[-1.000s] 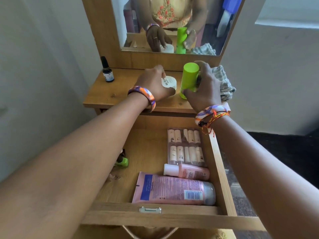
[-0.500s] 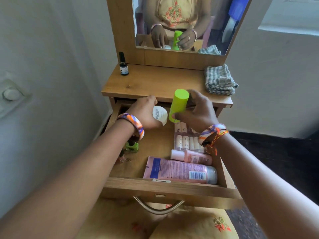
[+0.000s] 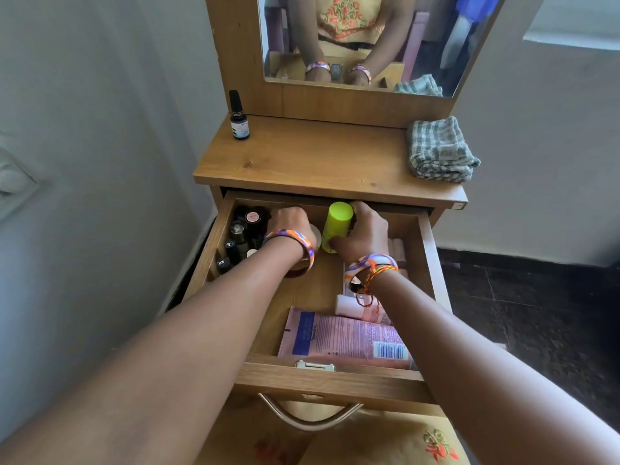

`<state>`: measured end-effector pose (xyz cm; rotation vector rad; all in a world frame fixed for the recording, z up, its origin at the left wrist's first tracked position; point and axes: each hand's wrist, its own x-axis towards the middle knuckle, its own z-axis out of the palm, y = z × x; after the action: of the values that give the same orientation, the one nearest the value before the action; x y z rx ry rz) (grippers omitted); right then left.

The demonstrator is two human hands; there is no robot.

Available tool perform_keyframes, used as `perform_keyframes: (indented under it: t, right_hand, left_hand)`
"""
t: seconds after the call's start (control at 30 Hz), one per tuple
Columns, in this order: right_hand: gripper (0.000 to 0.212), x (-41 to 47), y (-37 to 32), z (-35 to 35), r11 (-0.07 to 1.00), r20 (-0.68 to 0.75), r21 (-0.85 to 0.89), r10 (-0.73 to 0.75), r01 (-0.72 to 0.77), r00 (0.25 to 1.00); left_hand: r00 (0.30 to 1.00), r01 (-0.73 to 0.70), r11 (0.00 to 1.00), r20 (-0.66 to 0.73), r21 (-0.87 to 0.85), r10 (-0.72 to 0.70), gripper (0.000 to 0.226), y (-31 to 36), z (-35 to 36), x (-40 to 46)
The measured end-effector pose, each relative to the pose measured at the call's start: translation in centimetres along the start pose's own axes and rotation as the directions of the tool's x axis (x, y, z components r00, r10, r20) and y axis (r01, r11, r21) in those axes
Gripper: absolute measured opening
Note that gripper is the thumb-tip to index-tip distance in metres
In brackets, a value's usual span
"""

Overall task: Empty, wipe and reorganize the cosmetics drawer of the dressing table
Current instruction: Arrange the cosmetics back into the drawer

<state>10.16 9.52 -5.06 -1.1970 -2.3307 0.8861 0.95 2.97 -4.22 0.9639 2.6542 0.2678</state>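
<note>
The wooden drawer (image 3: 330, 377) of the dressing table stands pulled out. My right hand (image 3: 364, 234) grips a lime-green bottle (image 3: 335, 224) upright at the drawer's back middle. My left hand (image 3: 290, 223) holds a small white round jar (image 3: 315, 233), mostly hidden under the hand, just left of the bottle. Several dark nail polish bottles (image 3: 240, 238) crowd the back left corner. A pink tube (image 3: 345, 337) lies along the front, a small pink bottle (image 3: 350, 308) behind it, and a pack of small tubes (image 3: 397, 250) sits partly under my right wrist.
On the tabletop (image 3: 318, 159) a dark dropper bottle (image 3: 239, 117) stands at the back left and a folded checked cloth (image 3: 437, 151) lies at the right. A mirror (image 3: 369, 38) rises behind. A wall is close on the left.
Both hands came down from the tabletop into the drawer, carrying the green bottle and white jar to its back. The view pulled back, showing the nail polishes.
</note>
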Motion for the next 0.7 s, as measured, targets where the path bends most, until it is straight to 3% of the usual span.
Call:
perform_keyframes:
  t: [0.3,0.5,0.7]
  right_hand:
    - [0.043,0.1,0.0,0.2,0.996,0.041,-0.025,0.083,-0.082,0.996]
    - [0.052,-0.3,-0.2,0.2,0.995,0.053,-0.002,0.100,-0.100,0.994]
    - [0.050,-1.3,-1.0,-0.7,0.996,0.030,-0.050,0.070,-0.068,0.997]
  left_hand:
    - [0.996,0.069,0.998,-0.063,-0.016,-0.069,0.032,0.3,1.2,-0.2]
    - [0.993,0.110,0.994,-0.049,0.006,-0.109,0.058,0.7,1.2,-1.0]
    - [0.997,-0.074,0.981,0.024,0.181,0.071,0.034,0.7,-2.2,-1.5]
